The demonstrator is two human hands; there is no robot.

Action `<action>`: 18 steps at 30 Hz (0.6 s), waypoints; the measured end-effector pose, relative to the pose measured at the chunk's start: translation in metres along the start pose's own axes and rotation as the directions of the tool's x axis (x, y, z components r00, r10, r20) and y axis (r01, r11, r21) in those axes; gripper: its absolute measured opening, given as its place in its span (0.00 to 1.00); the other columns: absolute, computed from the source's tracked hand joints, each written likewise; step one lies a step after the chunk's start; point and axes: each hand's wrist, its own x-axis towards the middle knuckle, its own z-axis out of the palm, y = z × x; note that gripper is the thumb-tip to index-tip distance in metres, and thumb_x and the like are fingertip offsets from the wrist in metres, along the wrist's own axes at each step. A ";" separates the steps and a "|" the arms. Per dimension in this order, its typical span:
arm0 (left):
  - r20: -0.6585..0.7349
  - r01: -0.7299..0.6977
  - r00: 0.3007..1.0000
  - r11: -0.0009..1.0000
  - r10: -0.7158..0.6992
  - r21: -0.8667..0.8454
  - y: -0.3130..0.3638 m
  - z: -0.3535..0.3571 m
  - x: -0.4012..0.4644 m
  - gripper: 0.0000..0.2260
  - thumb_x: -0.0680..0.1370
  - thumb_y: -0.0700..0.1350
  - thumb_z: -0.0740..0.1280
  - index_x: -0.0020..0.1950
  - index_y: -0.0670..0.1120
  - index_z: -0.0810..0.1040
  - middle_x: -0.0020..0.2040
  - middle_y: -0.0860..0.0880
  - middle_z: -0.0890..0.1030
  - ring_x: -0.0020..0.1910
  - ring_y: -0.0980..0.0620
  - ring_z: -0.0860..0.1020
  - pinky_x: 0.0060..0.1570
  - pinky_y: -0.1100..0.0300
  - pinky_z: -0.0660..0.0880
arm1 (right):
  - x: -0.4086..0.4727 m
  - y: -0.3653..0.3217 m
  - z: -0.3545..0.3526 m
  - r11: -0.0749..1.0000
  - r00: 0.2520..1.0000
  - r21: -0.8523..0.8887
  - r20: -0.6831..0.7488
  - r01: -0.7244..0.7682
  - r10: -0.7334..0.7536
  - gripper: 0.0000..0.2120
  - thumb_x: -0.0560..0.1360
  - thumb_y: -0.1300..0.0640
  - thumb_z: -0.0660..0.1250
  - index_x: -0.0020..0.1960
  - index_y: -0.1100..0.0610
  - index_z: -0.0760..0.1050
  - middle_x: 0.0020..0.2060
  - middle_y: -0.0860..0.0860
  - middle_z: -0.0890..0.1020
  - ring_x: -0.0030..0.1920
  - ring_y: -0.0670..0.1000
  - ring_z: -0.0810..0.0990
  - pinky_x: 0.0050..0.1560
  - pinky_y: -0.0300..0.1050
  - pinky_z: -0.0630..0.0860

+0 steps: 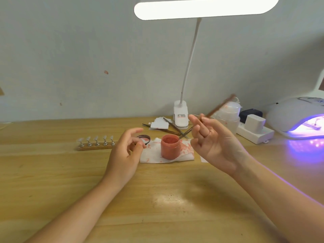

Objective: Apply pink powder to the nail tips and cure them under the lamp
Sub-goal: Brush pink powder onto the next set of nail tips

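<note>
Powder jar (170, 146) sits open on the stained tissue (185, 155) while my right hand (212, 137) pinches the brush (220, 106) aloft and my left hand (125, 149) hangs relaxed, empty — I judge the racked nail tips (96, 140) uncoated, though one piece already lies under the glowing curing lamp (298, 118).

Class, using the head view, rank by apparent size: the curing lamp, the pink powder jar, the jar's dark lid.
1. White domed curing lamp glowing purple, though cropped by the frame.
2. Open jar of pink powder.
3. Dark round lid, partly hidden by the left hand.
</note>
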 end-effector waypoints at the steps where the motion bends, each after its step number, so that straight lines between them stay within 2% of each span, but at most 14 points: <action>1: -0.036 0.004 0.999 1.000 -0.005 -0.029 0.000 -0.001 0.001 0.19 0.76 0.35 0.60 0.52 0.61 0.70 0.39 0.53 0.79 0.33 0.58 0.72 0.37 0.67 0.70 | 0.001 0.002 0.002 0.996 0.999 -0.082 -0.019 0.029 -0.031 0.05 0.66 0.53 0.69 0.33 0.51 0.75 0.26 0.47 0.78 0.24 0.43 0.71 0.27 0.35 0.72; 2: -0.074 0.008 0.997 0.998 -0.012 -0.054 0.000 -0.002 0.002 0.20 0.76 0.34 0.59 0.53 0.61 0.69 0.40 0.53 0.78 0.32 0.58 0.72 0.36 0.68 0.70 | 0.003 0.004 0.006 0.984 0.997 -0.174 -0.054 0.041 -0.051 0.11 0.68 0.48 0.68 0.30 0.51 0.71 0.20 0.46 0.70 0.21 0.44 0.64 0.25 0.35 0.68; 4: -0.148 0.021 0.988 0.996 -0.032 -0.082 -0.002 -0.006 0.006 0.19 0.75 0.33 0.58 0.55 0.58 0.68 0.41 0.54 0.77 0.31 0.57 0.71 0.32 0.71 0.69 | 0.008 0.008 0.014 0.962 0.988 -0.266 -0.122 0.062 -0.097 0.19 0.73 0.41 0.60 0.30 0.53 0.66 0.15 0.47 0.59 0.19 0.45 0.56 0.22 0.35 0.59; 6: -0.209 0.037 0.976 0.996 -0.054 -0.087 -0.004 -0.011 0.013 0.19 0.75 0.32 0.58 0.56 0.55 0.68 0.42 0.55 0.77 0.33 0.55 0.71 0.34 0.71 0.69 | 0.015 0.012 0.022 0.961 0.982 -0.264 -0.139 0.085 -0.125 0.25 0.78 0.39 0.51 0.34 0.55 0.73 0.15 0.48 0.60 0.18 0.46 0.54 0.21 0.35 0.57; 8: -0.266 0.048 0.962 0.997 -0.061 -0.057 -0.006 -0.021 0.022 0.19 0.74 0.32 0.58 0.58 0.52 0.69 0.44 0.56 0.75 0.37 0.57 0.72 0.38 0.69 0.69 | 0.021 0.016 0.035 0.963 0.981 -0.251 -0.138 0.100 -0.138 0.29 0.79 0.39 0.47 0.41 0.55 0.79 0.18 0.52 0.68 0.20 0.47 0.57 0.22 0.34 0.59; 10: -0.332 0.063 0.942 0.997 -0.048 0.033 -0.011 -0.039 0.031 0.21 0.72 0.31 0.59 0.62 0.48 0.68 0.49 0.56 0.74 0.42 0.61 0.72 0.40 0.72 0.68 | 0.027 0.023 0.046 0.967 0.980 -0.228 -0.138 0.111 -0.145 0.29 0.79 0.39 0.49 0.39 0.55 0.82 0.25 0.54 0.77 0.21 0.48 0.61 0.23 0.35 0.61; 12: -0.346 0.127 0.937 0.975 -0.057 0.183 -0.021 -0.063 0.038 0.25 0.71 0.32 0.62 0.66 0.48 0.64 0.58 0.54 0.70 0.51 0.59 0.71 0.49 0.68 0.67 | 0.032 0.034 0.058 0.959 0.973 -0.250 -0.151 0.132 -0.173 0.26 0.78 0.43 0.56 0.32 0.55 0.82 0.28 0.53 0.80 0.20 0.47 0.65 0.24 0.34 0.62; 14: -0.311 0.265 0.936 0.908 -0.162 0.324 -0.034 -0.086 0.040 0.31 0.71 0.35 0.66 0.70 0.50 0.58 0.67 0.51 0.62 0.63 0.53 0.66 0.62 0.54 0.64 | 0.037 0.047 0.067 0.937 0.962 -0.295 -0.138 0.186 -0.234 0.21 0.77 0.49 0.62 0.29 0.54 0.80 0.27 0.53 0.80 0.20 0.45 0.66 0.22 0.33 0.62; 15: -0.294 0.331 0.927 0.876 -0.233 0.350 -0.039 -0.096 0.039 0.35 0.70 0.36 0.68 0.72 0.51 0.55 0.70 0.49 0.59 0.67 0.50 0.63 0.65 0.49 0.62 | 0.039 0.052 0.070 0.923 0.954 -0.315 -0.123 0.223 -0.272 0.20 0.76 0.51 0.64 0.28 0.54 0.80 0.26 0.53 0.79 0.19 0.45 0.65 0.21 0.33 0.62; 16: -0.272 0.385 0.914 0.857 -0.302 0.342 -0.043 -0.103 0.037 0.39 0.70 0.36 0.70 0.73 0.52 0.51 0.72 0.47 0.58 0.69 0.47 0.62 0.67 0.47 0.61 | 0.040 0.057 0.073 0.910 0.946 -0.328 -0.111 0.254 -0.304 0.19 0.76 0.53 0.64 0.27 0.54 0.79 0.25 0.53 0.79 0.19 0.45 0.65 0.21 0.34 0.62; 18: -0.184 0.459 0.888 0.842 -0.422 0.282 -0.047 -0.112 0.034 0.45 0.69 0.37 0.72 0.74 0.55 0.46 0.72 0.45 0.58 0.69 0.47 0.62 0.66 0.52 0.61 | 0.042 0.063 0.075 0.886 0.931 -0.359 -0.105 0.293 -0.350 0.20 0.76 0.54 0.64 0.27 0.54 0.79 0.24 0.53 0.78 0.19 0.45 0.64 0.21 0.33 0.62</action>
